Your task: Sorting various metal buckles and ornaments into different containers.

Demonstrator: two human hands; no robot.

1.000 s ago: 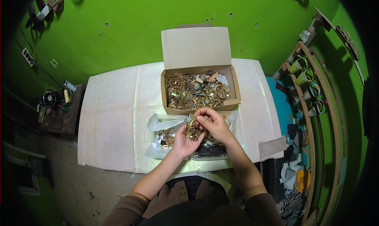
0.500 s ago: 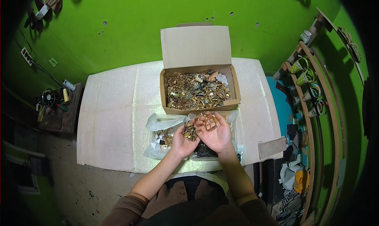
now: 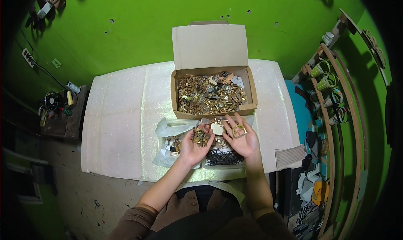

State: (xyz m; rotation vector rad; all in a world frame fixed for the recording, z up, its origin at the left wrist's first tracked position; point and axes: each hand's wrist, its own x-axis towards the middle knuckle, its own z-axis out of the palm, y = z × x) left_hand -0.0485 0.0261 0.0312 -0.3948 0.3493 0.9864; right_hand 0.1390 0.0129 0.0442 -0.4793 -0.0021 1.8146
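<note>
My left hand (image 3: 193, 151) is palm up with curled fingers, cupping a heap of small brass-coloured metal pieces (image 3: 200, 137). To its right, my right hand (image 3: 247, 144) is also turned up, fingers spread, and a gold-toned buckle frame (image 3: 234, 133) rests on its fingers. Both hands hover over two shallow containers. The left one is lined with pale plastic (image 3: 165, 129) and contains small metal fittings (image 3: 173, 148). In the right one, partly hidden by my hands, lie a black beaded or chain-like strand (image 3: 224, 158), metal bits and a cream-coloured flat piece (image 3: 217, 129).
Behind the containers, an open cardboard box (image 3: 174, 95) is full of mixed metal hardware (image 3: 208, 95). A ribbed grey pad (image 3: 289, 156) lies at the table's right edge. Sandals (image 3: 325, 81) hang on a wooden rack at right; a small stand with thread spools (image 3: 70, 98) is at left.
My hands have moved apart. The right hand shifted right and spread its fingers, with the buckle still on them; the black strand and cream piece now show between the hands.
</note>
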